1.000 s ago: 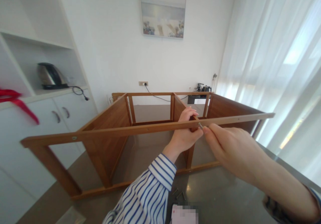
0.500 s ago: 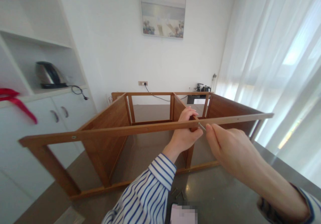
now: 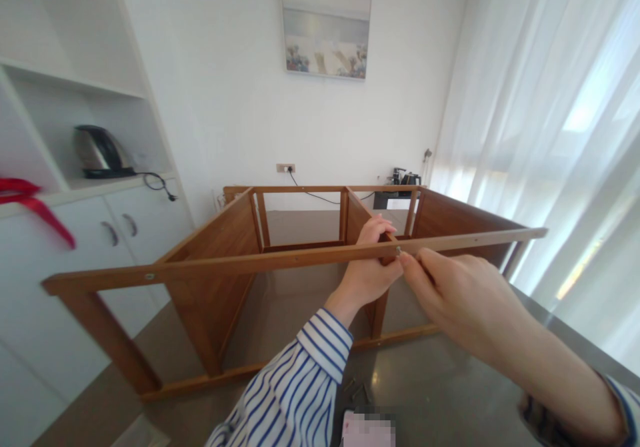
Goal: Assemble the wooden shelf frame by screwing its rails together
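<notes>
A brown wooden cabinet frame (image 3: 220,233) lies on the floor, with a long front rail (image 3: 250,261) running across the view. My left hand (image 3: 369,263) is wrapped round that rail where it meets the middle divider (image 3: 356,215). My right hand (image 3: 453,293) pinches a small metal screw (image 3: 399,251) whose head sits against the rail's front face, right beside my left fingers. Another screw head (image 3: 149,276) shows in the rail further left.
White cabinets with a kettle (image 3: 97,151) and a red ribbon (image 3: 35,203) stand at the left. Sheer curtains (image 3: 550,120) hang at the right. Loose screws (image 3: 357,388) lie on the grey floor below my arms. A wall socket (image 3: 285,167) and a small kettle set (image 3: 404,177) are behind the frame.
My right hand has pushed the screw in toward the rail; half a second ago the shaft stuck out at a slant, now only its head shows. My left hand kept its grip.
</notes>
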Demonstrator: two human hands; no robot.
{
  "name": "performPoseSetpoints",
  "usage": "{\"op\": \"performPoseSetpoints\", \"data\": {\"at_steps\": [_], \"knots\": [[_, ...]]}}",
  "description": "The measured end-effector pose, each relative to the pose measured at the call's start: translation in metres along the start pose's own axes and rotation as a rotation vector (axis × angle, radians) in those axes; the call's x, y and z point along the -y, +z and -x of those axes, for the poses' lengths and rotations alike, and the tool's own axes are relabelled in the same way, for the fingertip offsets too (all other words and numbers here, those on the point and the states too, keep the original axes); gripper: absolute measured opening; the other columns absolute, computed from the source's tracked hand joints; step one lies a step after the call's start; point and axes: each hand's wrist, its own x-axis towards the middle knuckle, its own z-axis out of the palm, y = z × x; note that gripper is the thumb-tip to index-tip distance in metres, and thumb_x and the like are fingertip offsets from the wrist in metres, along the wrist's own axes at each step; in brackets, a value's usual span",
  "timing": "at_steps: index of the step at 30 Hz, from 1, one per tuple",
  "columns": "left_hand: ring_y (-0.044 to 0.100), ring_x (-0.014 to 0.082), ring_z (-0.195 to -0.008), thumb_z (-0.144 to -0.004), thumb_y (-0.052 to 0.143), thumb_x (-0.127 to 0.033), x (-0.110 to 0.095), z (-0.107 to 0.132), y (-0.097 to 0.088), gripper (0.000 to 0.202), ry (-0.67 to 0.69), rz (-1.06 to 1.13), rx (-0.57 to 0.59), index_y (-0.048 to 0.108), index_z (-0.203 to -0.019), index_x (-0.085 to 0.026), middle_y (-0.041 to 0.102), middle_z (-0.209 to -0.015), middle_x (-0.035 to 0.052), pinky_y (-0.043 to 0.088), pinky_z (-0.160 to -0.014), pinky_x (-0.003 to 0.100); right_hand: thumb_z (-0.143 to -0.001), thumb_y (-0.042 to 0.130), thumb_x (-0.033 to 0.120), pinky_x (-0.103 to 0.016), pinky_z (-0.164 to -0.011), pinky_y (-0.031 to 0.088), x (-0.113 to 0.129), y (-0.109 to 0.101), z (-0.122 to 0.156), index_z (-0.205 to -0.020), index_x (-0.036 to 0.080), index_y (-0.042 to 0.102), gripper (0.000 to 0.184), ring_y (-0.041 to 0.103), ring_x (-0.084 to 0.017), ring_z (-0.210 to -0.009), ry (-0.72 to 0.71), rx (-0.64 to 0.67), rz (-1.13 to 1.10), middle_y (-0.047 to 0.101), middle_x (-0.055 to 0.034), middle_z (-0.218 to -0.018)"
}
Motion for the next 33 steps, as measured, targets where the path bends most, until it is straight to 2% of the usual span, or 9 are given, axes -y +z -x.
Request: {"op": "performPoseSetpoints", "data": {"at_steps": [5,12,19,33], "knots": [[0.04,0.0252,-0.127,-0.066,0.059,-0.01,0.0016,0.0002,0.0011,0.041,0.005,-0.008,-0.002,0.047,-0.104,-0.021,0.052,-0.117,0.0092,0.033,-0.108,0.047,-0.094,0.024,0.038,-0.027,-0.049,0.021,-0.0007,0.0004,0.0002,-0.07,0.022,0.055,0.043,0.057,-0.018,-0.049,0.031,0.032,-0.081,0.061,-0.0032,-0.055],[0.039,0.025,-0.128,-0.067,0.059,-0.009,-0.0002,0.0002,0.0012,0.04,-0.006,-0.011,-0.011,0.047,-0.103,-0.021,0.052,-0.118,0.0087,0.033,-0.108,0.048,-0.095,0.024,0.035,-0.027,-0.05,0.027,0.0001,0.0024,-0.0004,-0.063,0.021,0.054,0.046,0.057,-0.017,-0.049,0.058,0.005,-0.119,0.063,-0.0038,-0.055],[0.039,0.0254,-0.128,-0.066,0.06,-0.009,-0.0009,0.0001,0.0,0.041,-0.015,-0.013,0.005,0.047,-0.103,-0.021,0.052,-0.118,0.0095,0.032,-0.108,0.048,-0.096,0.028,0.032,-0.025,-0.058,0.038,-0.0013,-0.0044,-0.0017,-0.073,0.019,0.063,0.044,0.065,-0.018,-0.064,0.004,0.036,-0.183,0.068,-0.0061,-0.066],[0.039,0.0255,-0.129,-0.066,0.059,-0.008,0.0004,0.0007,0.0016,0.042,-0.01,-0.004,-0.006,0.047,-0.104,-0.021,0.052,-0.118,0.0088,0.032,-0.108,0.048,-0.096,0.026,0.036,-0.025,-0.055,0.037,0.002,-0.0049,-0.0016,-0.068,0.018,0.063,0.05,0.062,-0.017,-0.059,0.061,0.009,-0.249,0.067,-0.0059,-0.063]]}}
